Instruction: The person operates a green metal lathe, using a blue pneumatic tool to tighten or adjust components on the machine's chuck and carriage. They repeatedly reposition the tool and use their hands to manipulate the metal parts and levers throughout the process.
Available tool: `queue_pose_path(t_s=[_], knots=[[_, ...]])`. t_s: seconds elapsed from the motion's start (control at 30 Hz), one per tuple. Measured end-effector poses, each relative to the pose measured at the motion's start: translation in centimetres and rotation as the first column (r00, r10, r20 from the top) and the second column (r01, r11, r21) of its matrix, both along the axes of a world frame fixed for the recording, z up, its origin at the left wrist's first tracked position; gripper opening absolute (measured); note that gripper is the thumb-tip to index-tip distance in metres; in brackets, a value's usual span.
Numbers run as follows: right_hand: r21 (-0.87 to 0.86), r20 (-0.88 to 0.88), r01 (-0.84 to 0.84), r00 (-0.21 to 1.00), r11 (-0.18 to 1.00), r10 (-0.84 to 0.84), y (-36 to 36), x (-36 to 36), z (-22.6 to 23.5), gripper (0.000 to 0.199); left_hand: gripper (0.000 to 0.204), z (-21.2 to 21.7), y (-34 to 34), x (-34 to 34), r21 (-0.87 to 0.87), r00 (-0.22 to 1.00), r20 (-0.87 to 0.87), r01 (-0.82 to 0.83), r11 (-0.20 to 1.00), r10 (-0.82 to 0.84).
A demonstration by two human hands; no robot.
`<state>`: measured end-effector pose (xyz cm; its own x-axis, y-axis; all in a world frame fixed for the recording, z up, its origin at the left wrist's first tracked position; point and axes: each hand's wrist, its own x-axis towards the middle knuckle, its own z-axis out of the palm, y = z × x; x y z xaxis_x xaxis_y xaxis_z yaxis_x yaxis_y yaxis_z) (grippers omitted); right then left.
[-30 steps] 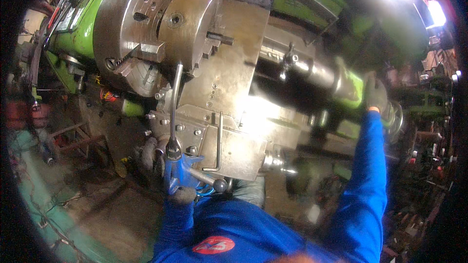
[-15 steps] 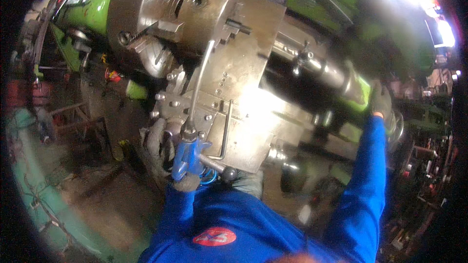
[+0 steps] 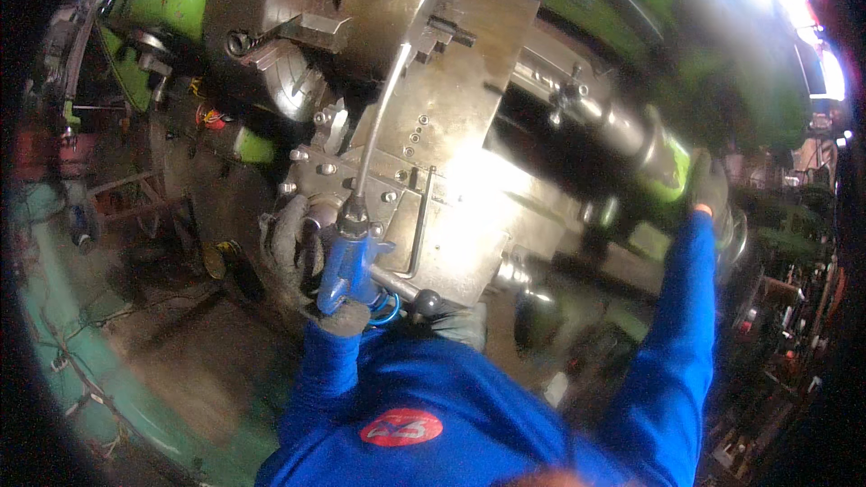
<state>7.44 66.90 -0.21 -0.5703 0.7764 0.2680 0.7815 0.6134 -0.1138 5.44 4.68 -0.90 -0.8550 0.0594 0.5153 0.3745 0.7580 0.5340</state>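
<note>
Two gloved hands grip: left hand (image 3: 293, 248) blue air gun (image 3: 347, 266), right hand (image 3: 708, 185) green-banded lever (image 3: 663, 162).

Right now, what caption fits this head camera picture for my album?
Gloved left hand aims a blue air gun at a lathe chuck; right hand rests on the machine.

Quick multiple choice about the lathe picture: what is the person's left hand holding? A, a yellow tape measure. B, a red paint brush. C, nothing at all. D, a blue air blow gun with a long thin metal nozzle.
D: the gloved left hand grips a blue air blow gun, its thin metal nozzle reaching up toward the lathe chuck.
</note>
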Motion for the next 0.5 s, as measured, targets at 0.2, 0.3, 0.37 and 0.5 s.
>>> queue_pose_path(t_s=[0.2, 0.3, 0.37, 0.5], knots=[[-0.039, 0.031, 0.052, 0.998, 0.998, -0.051, -1.7, -0.4, 1.1, 0.065, 0.062, -1.8, 0.2, 1.1, 0.548, 0.935, 0.319, -0.05, 0.835, -0.153], [-0.008, 0.071, 0.071, 0.995, 0.997, -0.07, -0.6, -0.4, 0.2, 0.066, 0.058, -4.0, -0.5, 1.5, 0.973, 0.888, 0.189, -0.112, 0.2, -0.419], [0.003, 0.075, 0.091, 0.993, 0.996, -0.091, -0.4, -0.1, 0.3, 0.066, 0.062, -5.6, -1.0, 1.8, 0.987, 0.864, 0.132, -0.16, -0.017, -0.485], [0.057, 0.083, 0.113, 0.99, 0.992, -0.118, -1.4, -0.2, 0.4, 0.067, 0.063, -6.2, -1.4, 1.3, 0.594, 0.931, 0.315, -0.041, 0.804, -0.186]])
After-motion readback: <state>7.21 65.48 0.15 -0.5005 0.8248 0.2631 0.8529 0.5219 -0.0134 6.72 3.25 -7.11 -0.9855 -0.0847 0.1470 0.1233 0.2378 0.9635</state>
